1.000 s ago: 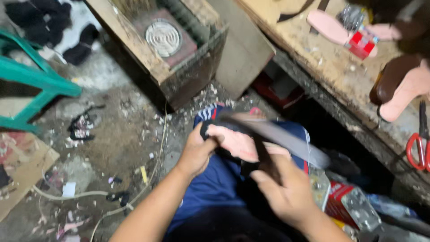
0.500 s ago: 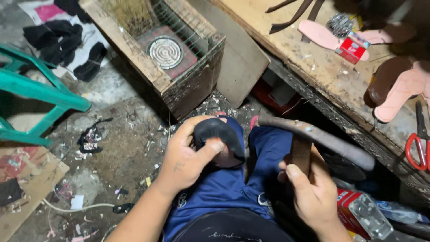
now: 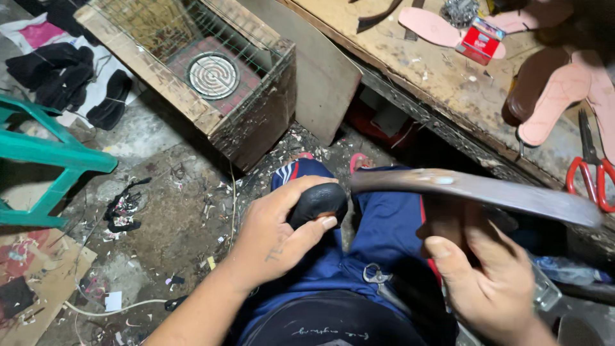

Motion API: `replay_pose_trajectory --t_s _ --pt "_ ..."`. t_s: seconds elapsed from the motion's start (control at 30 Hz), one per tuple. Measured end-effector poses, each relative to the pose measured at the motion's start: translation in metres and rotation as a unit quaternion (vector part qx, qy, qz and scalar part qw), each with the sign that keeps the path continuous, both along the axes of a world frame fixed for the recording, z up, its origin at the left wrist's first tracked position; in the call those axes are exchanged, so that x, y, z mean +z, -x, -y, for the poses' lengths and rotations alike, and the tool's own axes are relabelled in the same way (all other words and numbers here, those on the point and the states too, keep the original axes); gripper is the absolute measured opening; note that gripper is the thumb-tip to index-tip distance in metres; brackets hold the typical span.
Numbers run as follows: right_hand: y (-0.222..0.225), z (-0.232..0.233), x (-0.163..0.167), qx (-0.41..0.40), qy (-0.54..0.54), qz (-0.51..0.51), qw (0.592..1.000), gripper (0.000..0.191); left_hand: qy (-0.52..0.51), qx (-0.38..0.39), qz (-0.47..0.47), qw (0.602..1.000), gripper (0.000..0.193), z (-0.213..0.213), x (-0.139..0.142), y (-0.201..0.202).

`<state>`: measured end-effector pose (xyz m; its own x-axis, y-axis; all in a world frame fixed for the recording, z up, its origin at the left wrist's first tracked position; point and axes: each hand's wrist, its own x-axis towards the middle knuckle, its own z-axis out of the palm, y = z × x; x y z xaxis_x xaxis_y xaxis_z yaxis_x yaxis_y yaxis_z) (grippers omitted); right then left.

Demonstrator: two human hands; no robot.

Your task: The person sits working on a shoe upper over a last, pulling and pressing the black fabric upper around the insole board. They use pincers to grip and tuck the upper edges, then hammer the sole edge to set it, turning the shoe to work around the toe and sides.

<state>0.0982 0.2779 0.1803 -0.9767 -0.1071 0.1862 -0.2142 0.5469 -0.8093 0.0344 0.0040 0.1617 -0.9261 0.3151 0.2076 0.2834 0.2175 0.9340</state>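
My left hand (image 3: 278,234) presses a black rounded shoe piece (image 3: 318,201) down on my knee, which is covered by blue trousers (image 3: 378,243). My right hand (image 3: 490,282) grips the dark handle of a long flat metal tool (image 3: 487,192). The tool is blurred and stretches from above the black piece out to the right, level over my lap.
A wooden box (image 3: 250,122) with wire mesh holds a round coil heater (image 3: 213,75). The workbench (image 3: 435,77) carries pink insoles (image 3: 428,27), a small red box (image 3: 480,40) and red-handled scissors (image 3: 592,168). A green plastic stool (image 3: 45,160) stands left, scraps litter the floor.
The right hand has swung the long metal tool up and across to a level position. The left hand stays on the black piece at the knee. The view has moved closer.
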Motion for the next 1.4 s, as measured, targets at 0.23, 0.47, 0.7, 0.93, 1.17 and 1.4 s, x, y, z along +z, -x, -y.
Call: replay_pose_trajectory --t_s 0.23,0.47,0.7,0.93,1.17,1.4 --pt "0.009 -0.018 0.013 0.046 -0.164 -0.079 0.982 0.043 0.020 0.003 -0.024 1.000 0.041 -0.016 -0.006 0.003" --pt "0.109 -0.060 -0.040 -0.075 -0.283 -0.174 0.940 0.056 -0.110 0.097 0.071 0.987 0.041 -0.001 -0.038 0.026" --pt "0.192 -0.122 -0.120 -0.211 -0.388 -0.036 0.896 0.056 -0.170 0.077 0.081 0.979 0.066 0.019 -0.063 0.036" --pt "0.201 -0.098 -0.106 -0.233 -0.463 -0.126 0.846 0.039 -0.177 0.066 0.093 0.978 0.064 0.019 -0.081 0.051" --pt "0.131 0.046 -0.095 0.078 -0.013 -0.083 0.993 0.039 -0.179 0.033 0.092 0.979 0.063 -0.002 -0.085 0.063" --pt "0.112 0.061 -0.108 0.024 -0.063 -0.093 0.993 0.015 -0.097 0.036 0.004 0.995 0.066 -0.006 -0.073 0.059"
